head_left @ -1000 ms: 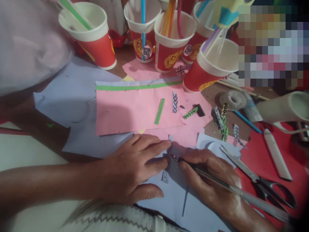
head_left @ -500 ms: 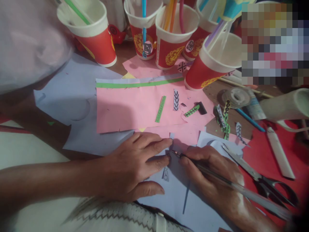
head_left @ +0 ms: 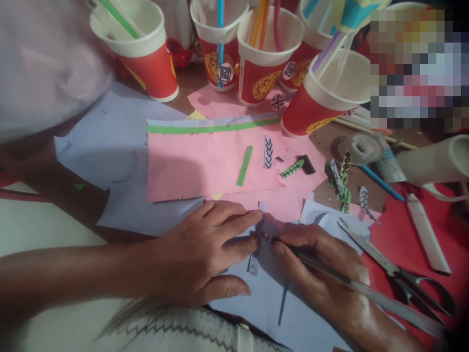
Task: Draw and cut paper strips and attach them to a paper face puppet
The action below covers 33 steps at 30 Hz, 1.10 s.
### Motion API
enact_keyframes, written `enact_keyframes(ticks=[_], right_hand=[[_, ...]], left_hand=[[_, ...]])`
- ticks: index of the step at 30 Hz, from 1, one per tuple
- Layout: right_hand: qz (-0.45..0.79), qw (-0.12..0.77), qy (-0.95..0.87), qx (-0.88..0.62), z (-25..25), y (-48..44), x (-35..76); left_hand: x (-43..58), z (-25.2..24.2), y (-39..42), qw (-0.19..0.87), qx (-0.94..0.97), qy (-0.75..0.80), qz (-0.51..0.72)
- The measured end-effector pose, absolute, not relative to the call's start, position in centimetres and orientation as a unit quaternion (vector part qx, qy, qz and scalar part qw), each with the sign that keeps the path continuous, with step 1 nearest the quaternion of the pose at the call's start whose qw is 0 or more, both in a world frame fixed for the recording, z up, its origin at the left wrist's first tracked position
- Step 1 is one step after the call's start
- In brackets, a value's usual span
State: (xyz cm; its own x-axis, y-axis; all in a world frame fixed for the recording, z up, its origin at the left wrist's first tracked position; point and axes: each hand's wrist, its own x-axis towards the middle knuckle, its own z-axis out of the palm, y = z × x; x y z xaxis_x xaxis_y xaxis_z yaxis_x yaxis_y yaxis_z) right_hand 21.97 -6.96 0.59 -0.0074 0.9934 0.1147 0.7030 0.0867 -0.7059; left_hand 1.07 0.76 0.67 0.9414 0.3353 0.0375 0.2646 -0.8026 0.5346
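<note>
1. fingers of the left hand (head_left: 205, 254): spread, palm down, grasping nothing, tips on a narrow strip (head_left: 252, 266) over blue paper (head_left: 264, 298).
2. right hand (head_left: 330, 288): pinched closed around a pen (head_left: 381, 297), nib slightly lower than half a second earlier.
3. looped marks line the strip; small print on a red cup (head_left: 266, 73) is illegible.

Smooth plastic pen (head_left: 370, 293); matt paper strip (head_left: 252, 265)
</note>
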Motion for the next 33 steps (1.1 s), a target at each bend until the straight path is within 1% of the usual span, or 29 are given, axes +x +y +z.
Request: enact_keyframes(ticks=[5,17,27,33], right_hand=[[0.237,0.309,-0.664,-0.639,0.40,-6.90,21.86],[0.217,0.312,-0.663,-0.645,0.49,-7.02,22.05],[0.247,0.321,-0.663,-0.630,0.45,-6.93,21.90],[0.239,0.311,-0.651,-0.649,0.43,-7.01,21.85]], left_hand=[[1.10,0.67,0.70,0.274,0.945,0.162,0.077],[1.00,0.85,0.81,0.282,0.945,0.155,0.059],[1.02,0.74,0.80,0.283,0.944,0.156,0.064],[1.05,0.74,0.76,0.282,0.944,0.155,0.070]])
